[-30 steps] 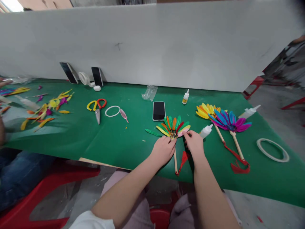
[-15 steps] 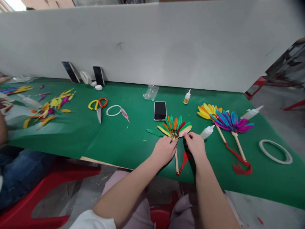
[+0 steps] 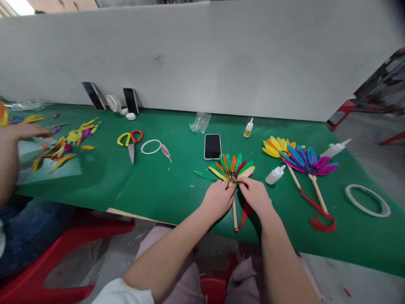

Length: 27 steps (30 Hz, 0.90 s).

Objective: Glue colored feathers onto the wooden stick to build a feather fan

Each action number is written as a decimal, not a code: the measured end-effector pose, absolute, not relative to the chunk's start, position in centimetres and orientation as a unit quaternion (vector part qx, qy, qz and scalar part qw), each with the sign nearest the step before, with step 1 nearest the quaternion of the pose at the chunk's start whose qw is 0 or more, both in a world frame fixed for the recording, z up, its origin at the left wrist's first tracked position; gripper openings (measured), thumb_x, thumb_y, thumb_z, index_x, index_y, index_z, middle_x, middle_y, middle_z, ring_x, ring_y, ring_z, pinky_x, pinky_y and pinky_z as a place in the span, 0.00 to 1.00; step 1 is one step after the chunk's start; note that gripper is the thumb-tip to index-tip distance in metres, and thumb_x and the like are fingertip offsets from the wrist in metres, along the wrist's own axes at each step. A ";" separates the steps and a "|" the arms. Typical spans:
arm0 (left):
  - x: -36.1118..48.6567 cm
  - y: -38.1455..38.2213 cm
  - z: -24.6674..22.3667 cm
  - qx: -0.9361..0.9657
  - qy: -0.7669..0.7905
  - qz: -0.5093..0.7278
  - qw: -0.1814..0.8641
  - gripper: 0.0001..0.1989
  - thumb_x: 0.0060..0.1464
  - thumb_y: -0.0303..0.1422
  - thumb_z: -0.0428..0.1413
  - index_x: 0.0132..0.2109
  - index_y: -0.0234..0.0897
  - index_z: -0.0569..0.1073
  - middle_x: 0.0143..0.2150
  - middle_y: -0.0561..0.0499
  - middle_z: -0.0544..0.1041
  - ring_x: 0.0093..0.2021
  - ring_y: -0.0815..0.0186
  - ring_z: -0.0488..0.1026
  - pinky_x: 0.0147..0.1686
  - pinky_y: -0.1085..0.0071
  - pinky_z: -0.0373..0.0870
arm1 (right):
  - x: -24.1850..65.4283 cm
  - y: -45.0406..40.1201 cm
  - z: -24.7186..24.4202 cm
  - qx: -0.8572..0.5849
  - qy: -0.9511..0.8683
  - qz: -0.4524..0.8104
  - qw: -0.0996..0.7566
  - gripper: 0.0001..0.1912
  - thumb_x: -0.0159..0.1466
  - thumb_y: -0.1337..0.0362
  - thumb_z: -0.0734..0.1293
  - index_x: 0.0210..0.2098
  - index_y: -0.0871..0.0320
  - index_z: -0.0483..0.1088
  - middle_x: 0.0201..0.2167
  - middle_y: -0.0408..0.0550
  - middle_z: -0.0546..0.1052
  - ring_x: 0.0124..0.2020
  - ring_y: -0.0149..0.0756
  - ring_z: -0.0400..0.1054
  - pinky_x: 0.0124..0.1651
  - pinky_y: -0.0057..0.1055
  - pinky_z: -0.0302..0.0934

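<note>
A feather fan (image 3: 233, 165) with green, orange, red, yellow and pink feathers lies on the table in front of me. Its pale wooden handle (image 3: 234, 216) points toward me, with a red tassel (image 3: 244, 214) at the end. My left hand (image 3: 219, 199) is closed around the fan's base, where the feathers meet the handle. From the right, my right hand (image 3: 255, 193) pinches close to the centre, at the lower end of the pink feather (image 3: 249, 172); the fingers partly hide the quill. A loose green feather (image 3: 204, 175) rests left of the fan.
A glue bottle (image 3: 275, 175) stands right of my hands, and a phone (image 3: 212, 147) lies behind the fan. Two finished-looking fans, one yellow (image 3: 278, 147) and one blue-purple (image 3: 311, 160), lie farther right. Scissors (image 3: 130, 145) are at left; a co-worker's arm (image 3: 9, 156) reaches over scattered feathers.
My right hand has moved left and inward, from the pink feather's side to the fan's centre. My left hand stays put. At far left, the co-worker's arm has come over the feathers.
</note>
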State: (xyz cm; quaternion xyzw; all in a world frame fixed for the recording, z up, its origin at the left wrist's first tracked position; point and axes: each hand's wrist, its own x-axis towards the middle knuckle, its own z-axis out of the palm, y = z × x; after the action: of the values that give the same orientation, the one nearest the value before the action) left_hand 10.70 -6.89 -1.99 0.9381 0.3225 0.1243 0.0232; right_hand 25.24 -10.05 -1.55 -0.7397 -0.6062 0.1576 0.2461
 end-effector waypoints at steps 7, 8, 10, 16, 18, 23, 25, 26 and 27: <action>10.7 -7.0 -2.1 0.937 0.327 0.120 0.025 0.16 0.57 0.34 0.41 0.49 0.36 0.64 0.34 0.47 0.66 0.37 0.62 0.63 0.36 0.66 0.62 | 25.1 -10.1 -1.2 -0.752 -0.620 0.125 0.188 0.14 0.57 0.67 0.55 0.36 0.53 0.71 0.35 0.44 0.76 0.35 0.34 0.68 0.37 0.27 0.56; 10.7 -7.0 -2.1 0.937 0.326 0.120 0.025 0.16 0.57 0.34 0.41 0.50 0.36 0.63 0.34 0.47 0.66 0.37 0.62 0.63 0.36 0.66 0.62 | 25.0 -10.1 -1.2 -0.753 -0.621 0.123 0.178 0.14 0.58 0.67 0.55 0.36 0.53 0.71 0.34 0.44 0.76 0.34 0.34 0.68 0.36 0.27 0.56; 10.7 -7.0 -2.1 0.937 0.326 0.121 0.026 0.16 0.57 0.34 0.41 0.50 0.37 0.63 0.34 0.47 0.66 0.37 0.62 0.62 0.36 0.66 0.62 | 25.0 -10.1 -1.2 -0.755 -0.624 0.121 0.164 0.13 0.58 0.67 0.55 0.36 0.53 0.70 0.33 0.44 0.76 0.33 0.33 0.68 0.35 0.26 0.54; 10.7 -7.0 -2.1 0.936 0.330 0.122 0.031 0.16 0.57 0.34 0.41 0.50 0.37 0.63 0.34 0.47 0.66 0.37 0.63 0.62 0.36 0.66 0.62 | 24.9 -10.1 -1.2 -0.767 -0.615 0.109 0.148 0.12 0.59 0.66 0.55 0.36 0.52 0.68 0.32 0.43 0.76 0.31 0.33 0.67 0.32 0.26 0.51; 10.7 -7.0 -2.1 0.935 0.330 0.123 0.033 0.16 0.57 0.34 0.40 0.50 0.38 0.63 0.34 0.47 0.66 0.36 0.63 0.62 0.36 0.66 0.62 | 24.8 -10.1 -1.2 -0.771 -0.611 0.106 0.141 0.12 0.59 0.65 0.55 0.36 0.52 0.68 0.32 0.43 0.75 0.31 0.33 0.67 0.31 0.26 0.50; 10.8 -7.0 -2.2 0.935 0.331 0.124 0.035 0.16 0.57 0.34 0.40 0.50 0.38 0.64 0.34 0.47 0.66 0.36 0.63 0.62 0.36 0.66 0.62 | 24.6 -10.1 -1.1 -0.777 -0.609 0.101 0.124 0.12 0.59 0.65 0.54 0.36 0.53 0.67 0.29 0.43 0.75 0.28 0.31 0.66 0.29 0.26 0.48; 10.7 -7.0 -2.2 0.935 0.331 0.124 0.037 0.16 0.57 0.34 0.40 0.50 0.38 0.63 0.34 0.47 0.66 0.36 0.62 0.62 0.37 0.66 0.62 | 24.6 -10.1 -1.2 -0.776 -0.611 0.099 0.124 0.12 0.59 0.65 0.54 0.35 0.53 0.67 0.29 0.43 0.75 0.28 0.31 0.66 0.29 0.26 0.47; 10.7 -7.0 -2.2 0.935 0.331 0.123 0.038 0.16 0.57 0.34 0.40 0.50 0.38 0.63 0.34 0.47 0.66 0.36 0.62 0.62 0.36 0.66 0.62 | 24.6 -10.1 -1.2 -0.776 -0.611 0.097 0.124 0.11 0.59 0.65 0.54 0.35 0.53 0.67 0.29 0.43 0.75 0.28 0.31 0.66 0.28 0.26 0.47; 10.7 -7.0 -2.3 0.935 0.332 0.123 0.039 0.16 0.57 0.34 0.40 0.50 0.38 0.63 0.34 0.47 0.66 0.36 0.62 0.62 0.36 0.66 0.62 | 24.6 -10.1 -1.2 -0.776 -0.611 0.096 0.124 0.11 0.59 0.65 0.54 0.35 0.53 0.67 0.29 0.43 0.75 0.28 0.31 0.66 0.28 0.26 0.47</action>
State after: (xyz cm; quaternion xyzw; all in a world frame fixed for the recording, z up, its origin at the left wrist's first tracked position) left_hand 10.71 -6.96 -2.26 0.9345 0.3316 0.1231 0.0390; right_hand 24.65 -10.09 -1.19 -0.7760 -0.6109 0.0957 0.1243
